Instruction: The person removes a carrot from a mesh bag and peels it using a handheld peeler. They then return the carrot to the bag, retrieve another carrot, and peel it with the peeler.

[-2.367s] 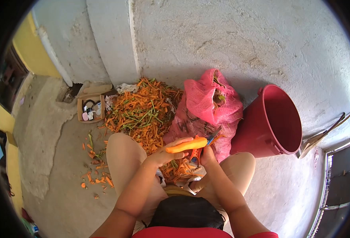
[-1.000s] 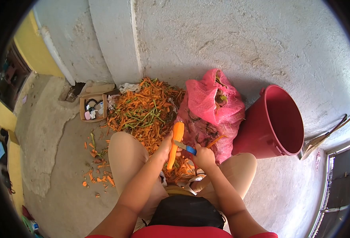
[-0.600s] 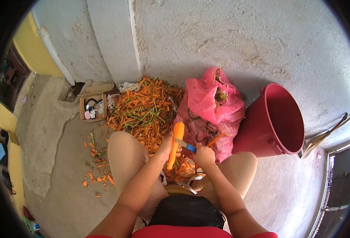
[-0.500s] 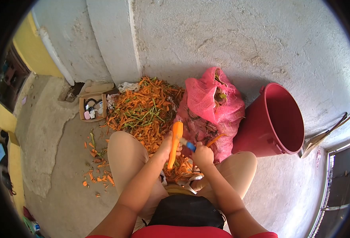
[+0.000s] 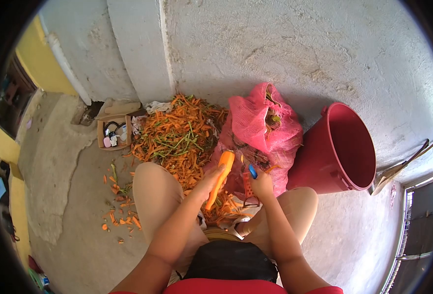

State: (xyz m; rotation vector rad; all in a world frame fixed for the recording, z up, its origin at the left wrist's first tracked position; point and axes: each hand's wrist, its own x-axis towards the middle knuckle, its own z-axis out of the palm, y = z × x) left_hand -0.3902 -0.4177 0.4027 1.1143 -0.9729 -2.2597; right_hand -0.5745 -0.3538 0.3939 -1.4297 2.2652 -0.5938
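Observation:
My left hand point(image 5: 210, 180) is wrapped round the lower part of a peeled orange carrot point(image 5: 224, 169), which tilts with its thick end up and away from me. To its right, my right hand point(image 5: 263, 186) is closed on a peeler with a blue handle point(image 5: 252, 171), apart from the carrot. Much of the peeler is hidden by the fingers. A small strip of peel point(image 5: 242, 159) shows between the carrot and the peeler. Beneath both hands, more orange peelings point(image 5: 228, 208) lie between my feet.
A large heap of carrot peelings point(image 5: 177, 132) spreads along the wall. Beside it stands a pink mesh sack point(image 5: 280, 132), then a tilted dark red bucket point(image 5: 314, 157). An open cardboard box point(image 5: 114, 147) with small items sits left. Loose scraps point(image 5: 121, 218) dot the concrete floor.
The peeler has swung away from the carrot, and my right hand has shifted slightly right. The carrot's top has tilted a little right in my left hand.

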